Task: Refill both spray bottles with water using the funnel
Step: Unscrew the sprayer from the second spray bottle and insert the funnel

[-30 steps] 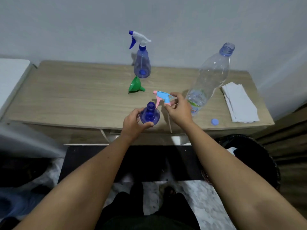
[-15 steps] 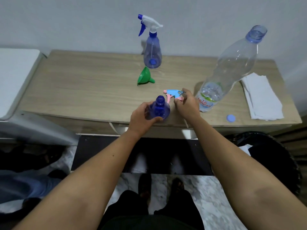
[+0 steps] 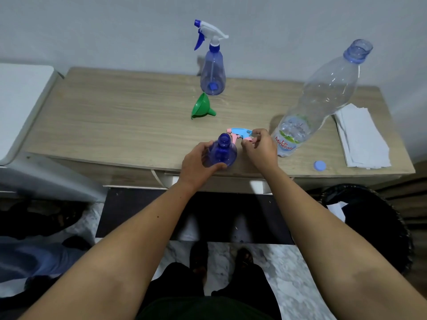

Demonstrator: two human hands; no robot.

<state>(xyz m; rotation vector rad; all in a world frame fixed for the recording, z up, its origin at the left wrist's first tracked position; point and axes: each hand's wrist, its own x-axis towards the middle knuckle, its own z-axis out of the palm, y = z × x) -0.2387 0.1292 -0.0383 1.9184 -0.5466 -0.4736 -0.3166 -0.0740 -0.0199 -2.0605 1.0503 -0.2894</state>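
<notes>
A dark blue spray bottle (image 3: 223,150) with its neck uncovered stands near the front edge of the wooden table (image 3: 115,121); my left hand (image 3: 198,163) grips its body. My right hand (image 3: 260,148) pinches the pink and light-blue trigger head (image 3: 240,133), which lies low at the table just right of that bottle. A green funnel (image 3: 201,106) lies on its side behind them. A second, clear blue spray bottle (image 3: 212,72) with a white and blue trigger head stands at the back. A large clear water bottle (image 3: 323,93), uncapped, stands at the right with a little water.
The blue bottle cap (image 3: 320,165) lies near the front right edge. A stack of white paper towels (image 3: 360,137) sits at the far right. A white surface (image 3: 20,98) adjoins the table's left. A black bin (image 3: 369,222) stands on the floor below right.
My right hand has lowered the trigger head from above the open bottle down to the table beside it. My left hand keeps hold of the bottle. The camera has come closer.
</notes>
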